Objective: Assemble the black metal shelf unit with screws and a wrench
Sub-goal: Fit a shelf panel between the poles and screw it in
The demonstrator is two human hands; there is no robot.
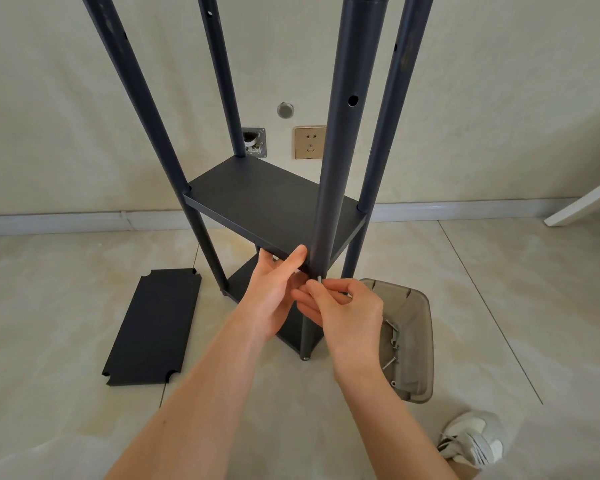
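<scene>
Risk first: loose panel (153,327) lies flat on the floor at 8 o'clock, near the feet, so a step back could land on it. Left hand (274,292) grips the front edge of the middle shelf (257,202) beside the near post (340,133); if that grip slackens, the shelf may drop out of line with the post hole. Right hand (343,313) pinches a small silver wrench or screw (319,279) (cannot tell which) at the joint. Cross-threading is likely if it is driven while tilted; it could also slip and fall. Unit stands upright at centre: four dark matte posts, two shelves fitted, upper holes open. Tray (413,341) of spare screws sits at 4 o'clock.
</scene>
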